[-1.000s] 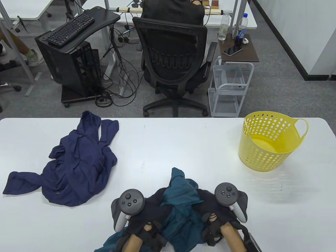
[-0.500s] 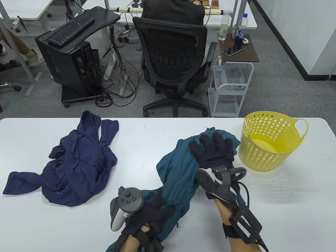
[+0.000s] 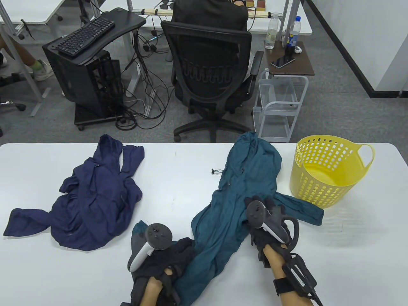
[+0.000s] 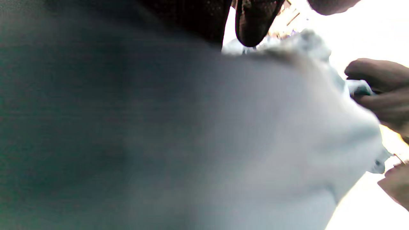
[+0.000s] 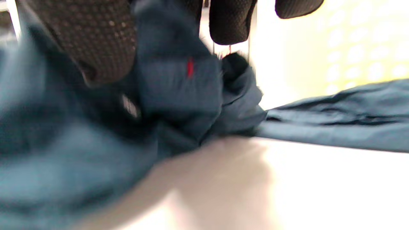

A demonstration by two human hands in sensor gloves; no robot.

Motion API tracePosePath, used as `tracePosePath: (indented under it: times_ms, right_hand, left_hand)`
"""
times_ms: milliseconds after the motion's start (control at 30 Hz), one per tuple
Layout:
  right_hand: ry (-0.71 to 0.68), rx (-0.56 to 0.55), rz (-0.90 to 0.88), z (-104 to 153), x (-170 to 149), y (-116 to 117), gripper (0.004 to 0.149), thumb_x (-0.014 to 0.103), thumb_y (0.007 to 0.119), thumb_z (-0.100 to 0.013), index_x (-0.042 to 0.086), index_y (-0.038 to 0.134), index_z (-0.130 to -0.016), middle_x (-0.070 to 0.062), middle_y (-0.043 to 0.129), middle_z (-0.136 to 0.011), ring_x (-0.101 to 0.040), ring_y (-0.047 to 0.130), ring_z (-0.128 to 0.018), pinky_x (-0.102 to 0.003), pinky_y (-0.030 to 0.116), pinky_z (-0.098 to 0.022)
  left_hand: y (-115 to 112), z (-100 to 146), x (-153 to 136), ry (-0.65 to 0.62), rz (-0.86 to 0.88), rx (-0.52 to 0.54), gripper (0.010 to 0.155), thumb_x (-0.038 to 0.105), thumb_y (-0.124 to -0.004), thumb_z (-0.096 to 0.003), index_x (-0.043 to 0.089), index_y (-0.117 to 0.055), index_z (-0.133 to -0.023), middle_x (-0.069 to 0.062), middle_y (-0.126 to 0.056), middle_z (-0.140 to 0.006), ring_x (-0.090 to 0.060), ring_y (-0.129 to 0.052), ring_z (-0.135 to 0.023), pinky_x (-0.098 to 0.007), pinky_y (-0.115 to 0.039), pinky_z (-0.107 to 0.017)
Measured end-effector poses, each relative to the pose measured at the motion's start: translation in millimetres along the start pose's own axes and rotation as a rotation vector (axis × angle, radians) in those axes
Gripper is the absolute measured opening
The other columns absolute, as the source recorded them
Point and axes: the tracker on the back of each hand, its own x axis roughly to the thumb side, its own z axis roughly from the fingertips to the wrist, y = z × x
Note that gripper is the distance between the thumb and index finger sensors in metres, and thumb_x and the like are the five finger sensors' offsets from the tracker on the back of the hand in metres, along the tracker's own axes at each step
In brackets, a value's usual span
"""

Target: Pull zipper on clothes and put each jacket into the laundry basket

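Office, white table (image 3: 191, 165): both jackets out, yellow basket (image 3: 328, 178) holds nothing yet

Navy jacket (image 3: 92, 204) lies untouched at left; teal jacket (image 3: 242, 185) spread lengthwise just beside basket, zip apparently not pulled yet. Left hand (image 3: 172, 258) rests on its hem, right hand (image 3: 271, 213) on its middle w/ fingers (image 5: 96, 41) down on cloth; grip on either can't be told. Desk chair (image 3: 210, 73) & PC cart (image 3: 89, 63) behind

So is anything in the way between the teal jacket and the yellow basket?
No. The teal jacket lies right beside the yellow basket, only bare white table between them, and the basket's top is open.
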Motion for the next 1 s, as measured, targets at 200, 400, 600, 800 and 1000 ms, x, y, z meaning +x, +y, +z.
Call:
tracePosePath:
  times_ms: [200,400,600,800,1000]
  right_hand:
    - [-0.026,0.098,-0.197,53.0,0.4,-6.9,0.043,0.050,0.085,-0.045,0.030,0.090,-0.083,0.000,0.095,-0.084,-0.029,0.097,-0.066,-0.050,0.077,-0.055]
    - [-0.126,0.541,-0.322,73.4,33.8,48.4,0.047,0.056,0.076,-0.048,0.027,0.093,-0.081,-0.001,0.105,-0.069,-0.022,0.107,-0.042,-0.041,0.087,-0.038]
    - [-0.209,0.614,-0.491,69.4,39.9,53.0,0.057,0.043,0.070,-0.052,0.026,0.061,-0.105,0.001,0.082,-0.102,-0.030,0.095,-0.072,-0.044,0.080,-0.051]
    - [-0.203,0.612,-0.852,60.0,13.2,48.8,0.059,0.031,0.069,-0.052,0.035,0.049,-0.108,-0.003,0.057,-0.114,-0.048,0.074,-0.092,-0.058,0.070,-0.062]
    - [-0.105,0.442,-0.836,59.3,-3.2,45.7,0.051,0.030,0.092,-0.043,0.028,0.080,-0.092,0.002,0.093,-0.083,-0.020,0.106,-0.055,-0.036,0.091,-0.042]
  left_hand:
    - [7.2,-5.3,-6.4,0.060,-0.267,0.032,0.049,0.041,-0.078,-0.0451,0.043,-0.078,-0.094,0.005,-0.085,-0.102,-0.036,-0.086,-0.086,-0.060,-0.068,-0.062]
    - [-30.3,-18.7,17.3,-0.119,-0.447,-0.151,0.074,0.061,-0.086,-0.0320,0.049,-0.062,-0.101,0.007,-0.069,-0.112,-0.035,-0.069,-0.100,-0.060,-0.062,-0.067]
    - [-56.2,-23.5,32.9,-0.249,-0.231,-0.251,0.101,0.075,-0.077,-0.0274,0.032,-0.039,-0.110,-0.003,-0.070,-0.112,-0.031,-0.090,-0.082,-0.052,-0.076,-0.057]
    - [-68.9,-23.4,44.9,-0.259,0.277,-0.134,0.098,0.061,-0.082,-0.0356,0.024,-0.027,-0.107,-0.002,-0.074,-0.104,-0.021,-0.104,-0.065,-0.037,-0.089,-0.044]
    - [-72.2,-30.6,40.2,-0.211,0.310,-0.124,0.072,0.046,-0.086,-0.0383,0.029,-0.055,-0.102,0.014,-0.091,-0.080,-0.006,-0.106,-0.049,-0.032,-0.092,-0.040]
